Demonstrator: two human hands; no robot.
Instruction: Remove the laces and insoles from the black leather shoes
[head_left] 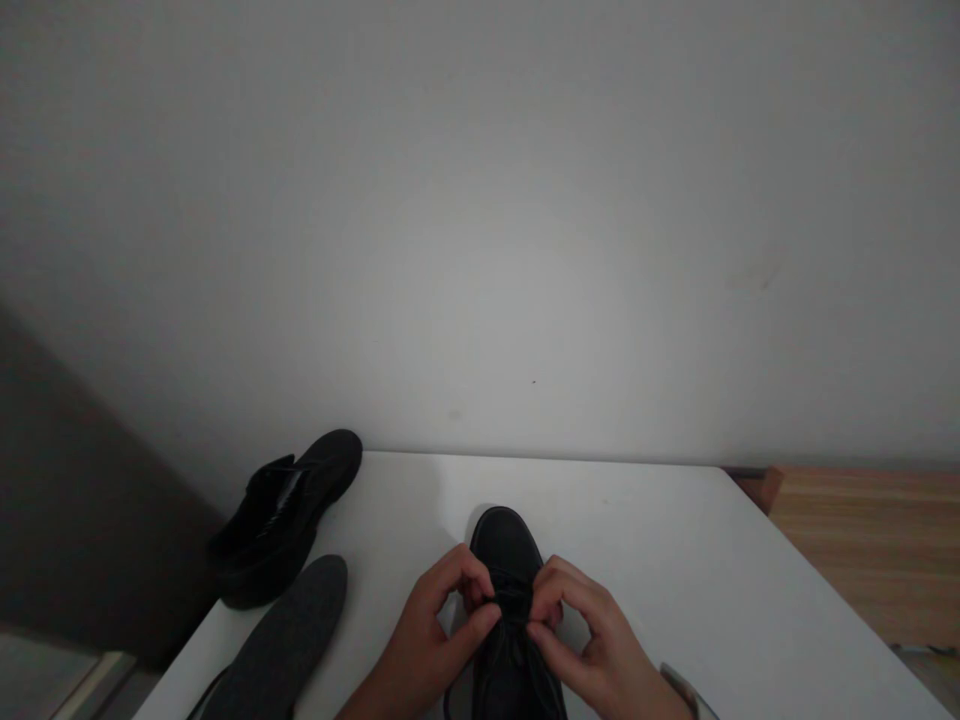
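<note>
A black shoe [500,537] rests on the white table, its rounded toe pointing at the wall. My left hand [450,620] pinches the dark shoelace [513,597] from the left side of the shoe, thumb and forefinger nearly meeting. From the right side, my right hand [585,630] is closed in a similar pinch on the lace. The fingertips hide parts of the lace, and the heel end runs out of view at the bottom. A grey insole [289,640] lies left of my left hand.
A second black shoe [281,520] stands at the table's back left corner. The white table [675,560] meets a pale wall [480,250] behind. Beyond its right edge is a wooden surface [862,550]. A dark panel [75,480] rises on the left.
</note>
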